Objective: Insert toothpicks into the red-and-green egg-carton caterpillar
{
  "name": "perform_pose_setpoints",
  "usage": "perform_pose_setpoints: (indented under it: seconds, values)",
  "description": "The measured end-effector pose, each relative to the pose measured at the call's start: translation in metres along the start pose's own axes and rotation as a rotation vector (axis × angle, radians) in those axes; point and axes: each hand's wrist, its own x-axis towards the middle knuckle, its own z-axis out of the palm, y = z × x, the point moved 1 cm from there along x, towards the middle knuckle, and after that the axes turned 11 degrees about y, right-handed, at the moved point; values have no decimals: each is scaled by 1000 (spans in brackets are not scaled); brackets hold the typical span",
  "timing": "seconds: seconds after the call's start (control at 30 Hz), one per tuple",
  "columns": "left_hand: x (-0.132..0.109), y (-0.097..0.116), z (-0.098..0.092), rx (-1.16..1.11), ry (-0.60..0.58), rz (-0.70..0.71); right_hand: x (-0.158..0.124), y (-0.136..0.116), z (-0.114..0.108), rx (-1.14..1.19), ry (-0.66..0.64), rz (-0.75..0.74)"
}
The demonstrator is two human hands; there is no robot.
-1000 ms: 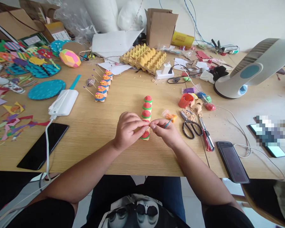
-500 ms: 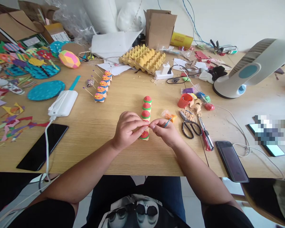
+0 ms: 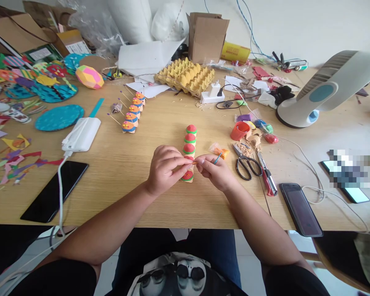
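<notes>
My left hand point(image 3: 166, 169) and my right hand point(image 3: 215, 170) meet above the table, fingertips pinched on a thin bit of orange clay point(image 3: 194, 163). A slim blue stick point(image 3: 217, 158) is also tucked between fingers of my right hand. Beneath the hands lies a row of egg-carton cups point(image 3: 189, 148), coloured red on top with green rims; my fingers cover part of it. Its nearest cup bears small orange marks. Right of the row sits a lump of orange clay point(image 3: 224, 153) in clear plastic.
A finished-looking blue and orange carton row point(image 3: 132, 113) with pins stands back left. Scissors point(image 3: 248, 162), a red cutter point(image 3: 267, 174), a red cup point(image 3: 239, 130) and a phone point(image 3: 300, 209) lie rightward. A fan point(image 3: 320, 92), yellow egg tray point(image 3: 186, 76) and power bank point(image 3: 82, 134) stand around.
My fingertips have drawn slightly apart, and the orange bit between them shows more clearly. The things on the table lie where they were.
</notes>
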Motion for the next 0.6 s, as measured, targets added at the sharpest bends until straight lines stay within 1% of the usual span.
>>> perform_pose_setpoints:
  seconds: [0.17, 0.33, 0.6]
  values:
    - [0, 0, 0, -1, -7, -7, -1, -1, 1, -41, -5, -23]
    - [-1, -1, 1, -24, -24, -14, 0, 0, -1, -28, 11, -22]
    - [-2, -1, 2, -6, -35, 27, -1, -1, 3, -43, -39, -56]
